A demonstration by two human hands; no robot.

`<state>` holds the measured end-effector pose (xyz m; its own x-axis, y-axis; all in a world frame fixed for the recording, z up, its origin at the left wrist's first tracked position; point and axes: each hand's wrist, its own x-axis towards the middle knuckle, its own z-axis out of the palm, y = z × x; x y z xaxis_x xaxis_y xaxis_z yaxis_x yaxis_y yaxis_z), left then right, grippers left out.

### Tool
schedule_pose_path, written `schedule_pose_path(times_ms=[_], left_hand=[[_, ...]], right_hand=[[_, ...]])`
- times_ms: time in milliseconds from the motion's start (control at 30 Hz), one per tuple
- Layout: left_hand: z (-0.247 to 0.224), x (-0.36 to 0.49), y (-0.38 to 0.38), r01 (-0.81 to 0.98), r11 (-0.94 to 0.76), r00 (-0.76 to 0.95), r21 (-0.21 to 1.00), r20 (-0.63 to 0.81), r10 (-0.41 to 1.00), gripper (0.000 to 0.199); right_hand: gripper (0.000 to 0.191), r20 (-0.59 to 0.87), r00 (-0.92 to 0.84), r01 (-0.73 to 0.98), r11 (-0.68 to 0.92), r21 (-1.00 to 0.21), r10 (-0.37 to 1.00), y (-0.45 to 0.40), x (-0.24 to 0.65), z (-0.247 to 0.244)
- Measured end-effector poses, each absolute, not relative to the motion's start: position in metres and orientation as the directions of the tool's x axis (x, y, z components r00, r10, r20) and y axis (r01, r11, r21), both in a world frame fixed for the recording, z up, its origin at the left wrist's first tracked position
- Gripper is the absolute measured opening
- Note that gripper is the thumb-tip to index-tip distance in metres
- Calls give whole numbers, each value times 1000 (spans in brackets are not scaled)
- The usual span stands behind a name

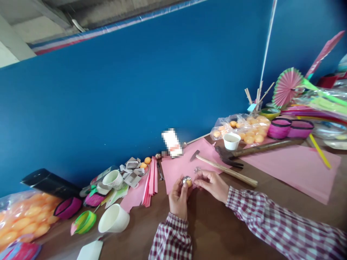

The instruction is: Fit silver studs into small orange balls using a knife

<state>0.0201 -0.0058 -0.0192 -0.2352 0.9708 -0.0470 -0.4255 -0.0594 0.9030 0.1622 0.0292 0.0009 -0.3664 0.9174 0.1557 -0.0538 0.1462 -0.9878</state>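
Note:
My left hand grips a small shiny silver ball that shows an orange patch low on its side. To its right, my right hand has thumb and fingers pinched together close to the ball; whatever lies between the fingertips is too small to make out. A small crumpled clear or silvery piece lies just beyond those fingertips. Under and behind the hands are pink sheets. A small wooden-handled hammer rests on the sheets, and a larger claw hammer lies behind it.
Bags of orange balls stand at far left and back right. White cups, folded pink strips and grey carton pieces lie left. At right are magenta bands and a pink paper fan. A blue partition borders the back.

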Motion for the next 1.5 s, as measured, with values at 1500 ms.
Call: schedule_pose_path(times_ms=[1500], left_hand=[[-15, 21, -8, -272, -70, -178, 960, 21, 984, 41]], right_hand=[[20, 144, -360, 13, 159, -987, 922, 26, 159, 4]])
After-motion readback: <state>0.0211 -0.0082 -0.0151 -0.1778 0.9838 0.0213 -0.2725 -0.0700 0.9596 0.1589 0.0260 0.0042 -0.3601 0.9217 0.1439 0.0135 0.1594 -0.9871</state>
